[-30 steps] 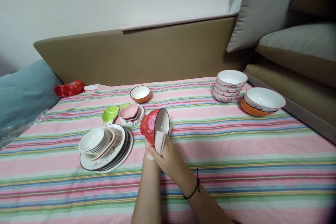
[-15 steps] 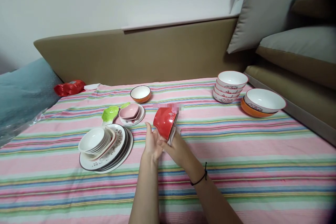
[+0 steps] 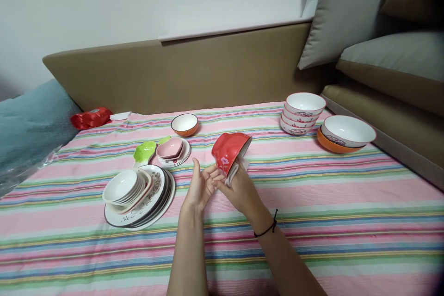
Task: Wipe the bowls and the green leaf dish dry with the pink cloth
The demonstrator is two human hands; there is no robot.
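Observation:
A red bowl [image 3: 229, 149] with a pink flower on its outside is tilted on its side above the cloth. My right hand [image 3: 240, 189], with a black cord at the wrist, grips its rim through a crumpled white cloth [image 3: 233, 172]; the fingers inside the bowl are hidden. Palm up and fingers apart, my left hand [image 3: 202, 186] is open just left of the bowl. Its fingertips are at the bowl's lower side; whether they touch it I cannot tell.
On the striped cloth [image 3: 312, 240], stacked plates [image 3: 156, 208] bear small white bowls [image 3: 120, 186] at left. Behind are a green leaf-shaped dish [image 3: 144, 151], a pink dish [image 3: 169, 147] and an orange bowl [image 3: 184, 130]. White bowls [image 3: 300, 120] and a larger bowl pair [image 3: 335, 144] stand right.
The red bowl has turned and shifted slightly right with my right hand, and its pink flower now faces me. My left palm has come away from beneath it, fingers more spread.

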